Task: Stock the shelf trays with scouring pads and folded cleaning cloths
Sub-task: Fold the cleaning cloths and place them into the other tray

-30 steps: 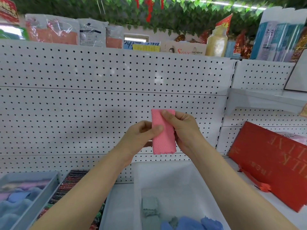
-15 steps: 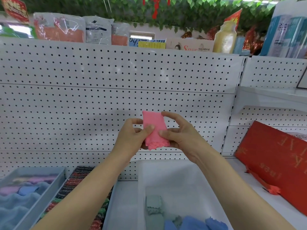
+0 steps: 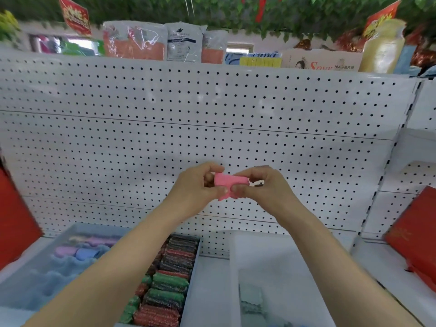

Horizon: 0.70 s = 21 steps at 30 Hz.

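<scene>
Above trays, both hands (image 3: 232,188) pinch small folded pink cloth (image 3: 227,185).

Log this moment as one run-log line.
step: folding cloth | left hand: pinches pink cloth | right hand: pinches pink cloth | cloth: held above trays, not yet placed

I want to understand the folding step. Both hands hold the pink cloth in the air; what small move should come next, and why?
Probably lower the pink cloth toward the left tray of folded cloths. The left hand and right hand pinch it already folded small, in front of the pegboard, above the trays.
</scene>
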Tool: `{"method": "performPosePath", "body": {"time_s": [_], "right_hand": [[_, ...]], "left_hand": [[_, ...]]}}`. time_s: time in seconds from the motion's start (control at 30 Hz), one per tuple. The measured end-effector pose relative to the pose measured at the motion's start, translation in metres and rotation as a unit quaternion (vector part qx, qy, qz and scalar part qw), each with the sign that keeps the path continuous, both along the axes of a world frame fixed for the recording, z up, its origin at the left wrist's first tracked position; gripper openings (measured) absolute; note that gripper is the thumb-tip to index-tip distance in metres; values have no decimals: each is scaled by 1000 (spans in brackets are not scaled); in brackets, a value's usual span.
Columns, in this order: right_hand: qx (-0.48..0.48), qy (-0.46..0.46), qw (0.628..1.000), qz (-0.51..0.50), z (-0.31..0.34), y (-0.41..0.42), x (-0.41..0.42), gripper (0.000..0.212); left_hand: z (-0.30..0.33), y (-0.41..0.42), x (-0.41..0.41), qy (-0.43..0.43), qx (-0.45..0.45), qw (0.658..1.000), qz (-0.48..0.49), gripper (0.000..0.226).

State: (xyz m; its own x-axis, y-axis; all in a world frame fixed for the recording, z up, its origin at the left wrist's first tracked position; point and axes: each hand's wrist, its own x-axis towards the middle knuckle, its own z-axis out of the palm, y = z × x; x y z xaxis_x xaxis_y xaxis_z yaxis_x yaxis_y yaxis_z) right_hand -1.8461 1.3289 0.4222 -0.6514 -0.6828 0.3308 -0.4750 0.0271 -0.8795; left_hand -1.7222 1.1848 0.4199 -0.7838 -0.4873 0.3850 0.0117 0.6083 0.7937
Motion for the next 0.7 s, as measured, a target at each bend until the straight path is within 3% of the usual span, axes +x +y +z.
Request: {"method": "performPosePath", "body": {"time_s": [0.17,0.43,0.63,0.7], "right_hand": [[-22,-97,992,80,-5,-41,17,19],[-17,-146,986,75,-17,-135,81,29],[-45,-141,989,28,-31,-221,135,13],[-61,-153,986,30,-38,-245,150,17]], "left_hand": [[2,-48,24,-25,-10,999,-33,11],[-14,-153,72,-26,120,987,-108,18],[-30,-232,120,5,176,973,-152,24],[-36,-256,134,23,207,964,-162,21]]}}
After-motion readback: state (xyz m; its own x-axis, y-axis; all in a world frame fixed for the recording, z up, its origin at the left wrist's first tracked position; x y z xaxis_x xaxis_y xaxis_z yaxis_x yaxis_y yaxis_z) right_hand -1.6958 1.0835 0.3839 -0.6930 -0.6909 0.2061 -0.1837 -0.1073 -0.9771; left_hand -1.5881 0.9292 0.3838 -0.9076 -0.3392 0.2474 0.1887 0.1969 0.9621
